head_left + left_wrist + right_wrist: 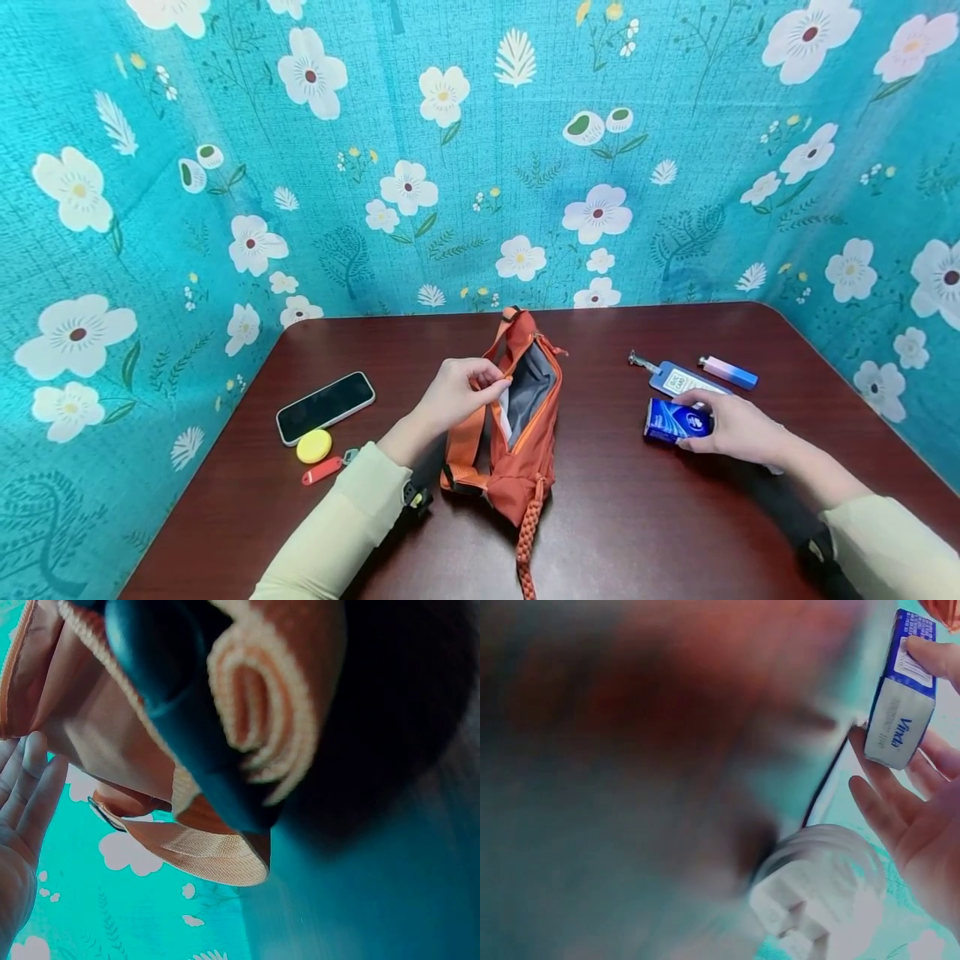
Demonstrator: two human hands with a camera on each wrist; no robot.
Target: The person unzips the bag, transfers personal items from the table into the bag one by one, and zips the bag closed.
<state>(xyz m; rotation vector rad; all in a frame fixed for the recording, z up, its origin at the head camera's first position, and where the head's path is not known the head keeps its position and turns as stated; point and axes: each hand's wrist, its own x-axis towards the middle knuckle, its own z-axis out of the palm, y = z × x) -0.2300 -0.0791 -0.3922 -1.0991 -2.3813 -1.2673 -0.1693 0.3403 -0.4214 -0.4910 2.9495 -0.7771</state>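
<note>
An orange sling bag (517, 475) lies on the table, its zipped mouth parted to a grey lining (534, 387). At the left edge of that mouth, my left hand (467, 387) pinches the fabric between thumb and finger. A strip of white shows inside, just below the fingertips. Over on the right, my right hand (738, 427) grips a blue pack of tissues (667, 419), thumb on one side and fingers on the other. Its white end, printed "Vinda" (901, 724), faces the right wrist camera. The left wrist view shows the bag's rolled strap (277, 690) close up.
Left of the bag lie a phone (326, 407), a round yellow case (313, 446) and a red key tag (322, 471). Behind the right hand are a blue card holder (671, 377) and a pink-to-blue stick (729, 372). A clear round item (821, 877) sits beneath the right wrist.
</note>
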